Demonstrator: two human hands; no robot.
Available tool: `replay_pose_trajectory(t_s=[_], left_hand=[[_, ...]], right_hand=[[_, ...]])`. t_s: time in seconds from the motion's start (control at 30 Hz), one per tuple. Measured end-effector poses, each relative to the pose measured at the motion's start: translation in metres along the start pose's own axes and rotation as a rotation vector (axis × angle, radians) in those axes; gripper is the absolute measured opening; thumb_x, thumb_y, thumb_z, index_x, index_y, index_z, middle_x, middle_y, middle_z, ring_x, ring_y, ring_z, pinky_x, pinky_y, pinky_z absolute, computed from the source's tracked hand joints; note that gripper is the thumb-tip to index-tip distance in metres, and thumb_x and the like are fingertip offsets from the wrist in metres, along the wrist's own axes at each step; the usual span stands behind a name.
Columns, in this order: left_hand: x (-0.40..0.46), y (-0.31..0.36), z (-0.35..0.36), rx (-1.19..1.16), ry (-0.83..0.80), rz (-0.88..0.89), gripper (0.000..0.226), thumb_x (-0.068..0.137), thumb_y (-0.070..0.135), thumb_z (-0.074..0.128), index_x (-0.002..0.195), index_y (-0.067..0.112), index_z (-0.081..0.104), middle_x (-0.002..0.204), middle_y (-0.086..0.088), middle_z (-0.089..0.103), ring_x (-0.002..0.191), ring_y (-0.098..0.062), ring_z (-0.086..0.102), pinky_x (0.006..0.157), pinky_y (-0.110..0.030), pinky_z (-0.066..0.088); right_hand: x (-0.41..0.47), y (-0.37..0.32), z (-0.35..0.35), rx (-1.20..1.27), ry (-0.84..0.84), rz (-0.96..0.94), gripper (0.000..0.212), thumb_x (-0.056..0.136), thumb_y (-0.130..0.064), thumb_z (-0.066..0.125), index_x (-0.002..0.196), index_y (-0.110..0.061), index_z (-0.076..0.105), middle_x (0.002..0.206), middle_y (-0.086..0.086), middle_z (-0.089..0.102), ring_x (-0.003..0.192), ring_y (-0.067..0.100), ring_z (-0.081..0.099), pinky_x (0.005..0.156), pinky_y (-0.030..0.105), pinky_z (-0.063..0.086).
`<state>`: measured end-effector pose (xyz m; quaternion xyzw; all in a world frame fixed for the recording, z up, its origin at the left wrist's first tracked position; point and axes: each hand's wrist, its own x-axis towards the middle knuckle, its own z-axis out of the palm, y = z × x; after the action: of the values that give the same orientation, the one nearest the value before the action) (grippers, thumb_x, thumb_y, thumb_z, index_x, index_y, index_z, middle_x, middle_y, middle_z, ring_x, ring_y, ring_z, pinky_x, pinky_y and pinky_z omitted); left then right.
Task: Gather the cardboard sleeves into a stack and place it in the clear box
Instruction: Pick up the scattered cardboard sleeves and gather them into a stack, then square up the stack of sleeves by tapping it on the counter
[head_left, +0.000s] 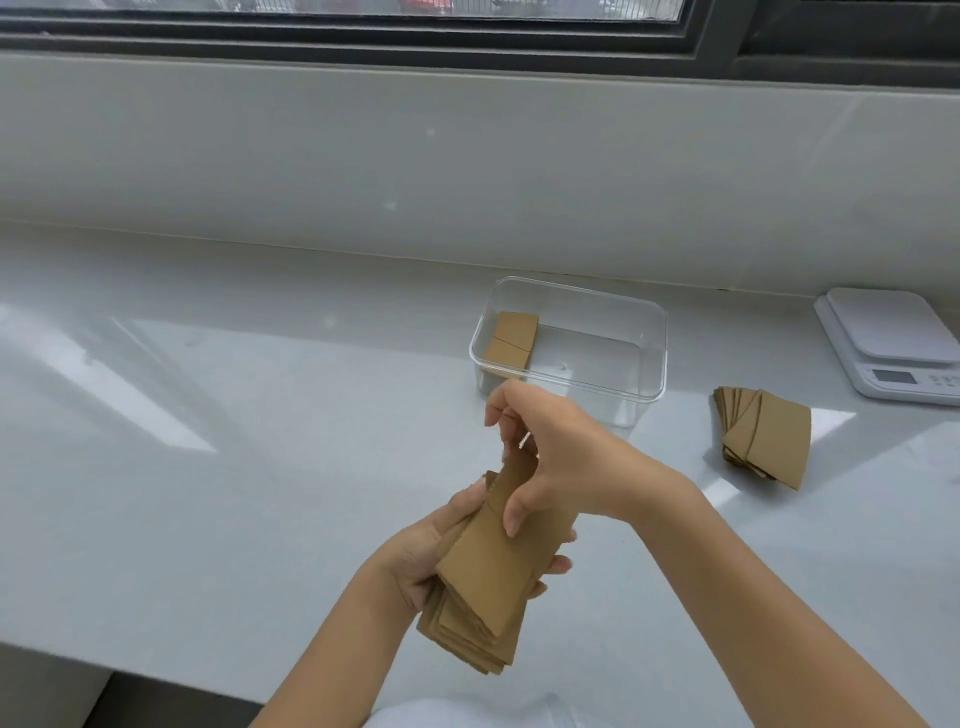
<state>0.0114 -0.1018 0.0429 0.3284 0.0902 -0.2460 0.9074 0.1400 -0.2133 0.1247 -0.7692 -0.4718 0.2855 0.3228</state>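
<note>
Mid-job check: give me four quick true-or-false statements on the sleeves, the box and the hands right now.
1. The left hand holds a stack of brown cardboard sleeves. True.
2. The clear plastic box is empty. False: some brown sleeves stand at its left end.
3. The right hand rests on the white kitchen scale. False: it touches the held stack's top.
4. A fanned pile of sleeves lies between box and scale. True.

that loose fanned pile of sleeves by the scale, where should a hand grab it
Take the fanned pile across its two long edges, coming from above. The sleeves lie flat on the counter and are splayed at the far end, so pinching the sides would probably square them together; the near end is more even.
</note>
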Motion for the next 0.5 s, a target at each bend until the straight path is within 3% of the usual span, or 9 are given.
replay_pose_trajectory(t_s=[0.1,0.2,0.27,0.33,0.43,0.5], left_hand=[[0.0,-0.001,-0.004,-0.013,-0.083,0.046,0.07,0.076,0.041,0.071,0.136,0.014,0.046,0.13,-0.017,0.058,0.113,-0.028,0.059,0.091,-0.039,0.05],[0.0,0.003,-0.007,-0.151,-0.067,0.109,0.096,0.07,0.024,0.079,0.145,0.015,0.019,0.111,-0.02,0.064,0.095,-0.031,0.066,0.08,-0.042,0.054],[-0.001,0.008,-0.005,-0.145,0.037,0.185,0.099,0.056,0.024,0.088,0.139,0.013,0.035,0.098,-0.016,0.067,0.082,-0.028,0.068,0.068,-0.04,0.057],[-0.002,0.012,-0.003,-0.101,0.175,0.293,0.082,0.045,0.027,0.092,0.121,0.021,0.062,0.1,-0.013,0.069,0.08,-0.026,0.068,0.067,-0.04,0.057],[0.0,0.021,-0.003,-0.114,0.337,0.513,0.078,0.044,0.026,0.092,0.116,0.036,0.063,0.108,-0.009,0.069,0.092,-0.026,0.067,0.075,-0.044,0.057],[-0.002,0.028,-0.001,-0.089,0.399,0.635,0.077,0.046,0.026,0.092,0.115,0.038,0.061,0.108,-0.007,0.068,0.098,-0.023,0.066,0.078,-0.044,0.056]], right_hand=[[-0.001,0.002,0.005,-0.008,0.04,-0.037,0.077,0.053,-0.025,0.093,0.111,-0.035,0.044,0.107,-0.012,0.047,0.097,0.004,0.052,0.079,0.02,0.054],[-0.002,0.011,0.01,0.023,0.113,-0.036,0.071,0.058,-0.031,0.089,0.117,-0.032,0.049,0.114,-0.014,0.045,0.101,-0.001,0.05,0.079,0.008,0.045],[-0.003,0.016,0.016,0.031,0.169,-0.013,0.06,0.064,-0.033,0.086,0.113,-0.033,0.051,0.115,-0.015,0.047,0.102,-0.005,0.048,0.08,0.008,0.04],[-0.005,0.019,0.026,0.08,0.244,0.067,0.051,0.073,-0.032,0.079,0.114,-0.031,0.05,0.119,-0.013,0.049,0.107,0.002,0.05,0.086,0.014,0.04],[-0.01,0.02,0.042,0.513,0.36,0.323,0.036,0.083,-0.035,0.069,0.11,-0.028,0.048,0.123,-0.002,0.053,0.106,0.014,0.059,0.089,0.03,0.051],[-0.016,0.024,0.05,1.04,0.182,0.502,0.049,0.08,-0.05,0.064,0.115,-0.019,0.051,0.121,0.013,0.058,0.1,0.027,0.065,0.085,0.042,0.056]])
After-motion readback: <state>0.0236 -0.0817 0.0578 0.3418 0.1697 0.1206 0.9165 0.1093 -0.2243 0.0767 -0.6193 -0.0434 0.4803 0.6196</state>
